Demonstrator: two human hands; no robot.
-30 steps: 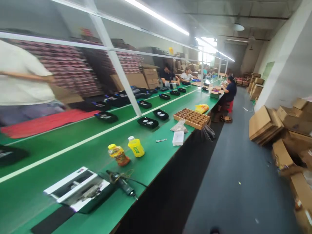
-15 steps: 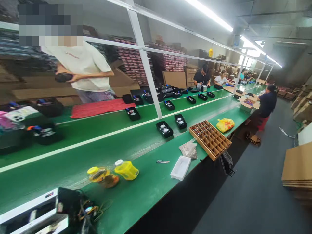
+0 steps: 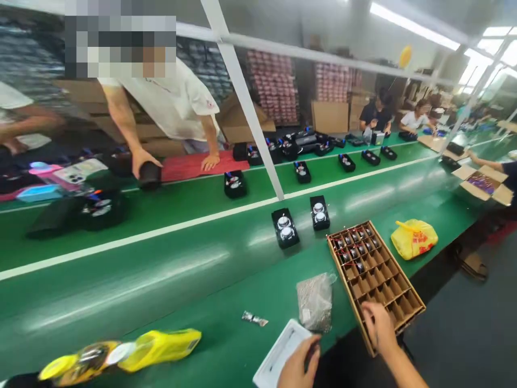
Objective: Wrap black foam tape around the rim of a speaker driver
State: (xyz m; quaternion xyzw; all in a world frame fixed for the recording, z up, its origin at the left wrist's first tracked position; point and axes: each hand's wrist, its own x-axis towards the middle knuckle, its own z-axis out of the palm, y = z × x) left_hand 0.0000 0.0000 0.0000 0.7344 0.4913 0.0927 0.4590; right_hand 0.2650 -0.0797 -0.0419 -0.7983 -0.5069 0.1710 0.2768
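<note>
Poised w/ L hand [image 3: 299, 367] at white rectangular plastic tray [image 3: 280, 347], R hand [image 3: 378, 327] at brown gridded cardboard box [image 3: 375, 277], both by green flat surface's [image 3: 226, 345] near edge, prob for reach, grips half-curled, can't tell if empty.

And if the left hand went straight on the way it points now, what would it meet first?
Probably the clear bag, just past the white tray that the left hand partly covers. The hand's height is unclear, so it might pass above.

Yellow bag [image 3: 416, 240], yellow bottle [image 3: 163, 349], open carton [image 3: 501, 195]
</note>
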